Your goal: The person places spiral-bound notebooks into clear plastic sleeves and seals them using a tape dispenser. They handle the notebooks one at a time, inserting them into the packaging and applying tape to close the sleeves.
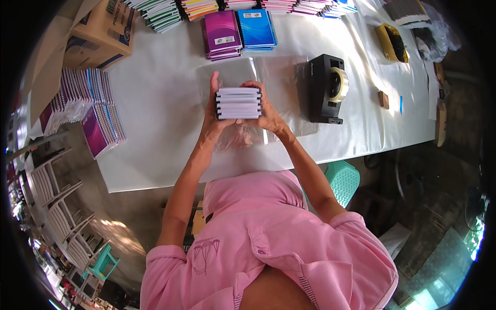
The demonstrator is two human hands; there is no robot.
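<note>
A small stack of spiral notebooks [238, 103] stands on edge between my two hands, its white page edges facing up and dark bindings at the sides. My left hand [211, 118] grips its left side with the thumb pointing up and away. On the other side, my right hand [268, 112] wraps round the stack, fingers over its far corner. Beneath the hands lie clear plastic bags [289, 82] spread on the table. Just to the right sits a black tape dispenser [319, 88] with a roll of clear tape [339, 85].
Beyond my hands are purple notebooks [222, 32] and blue notebooks [257, 28], with more piles along the far edge. Bundled notebooks [95, 103] and a cardboard box [101, 33] occupy the left. A yellow container [392, 42] and a small brown block [383, 99] lie to the right.
</note>
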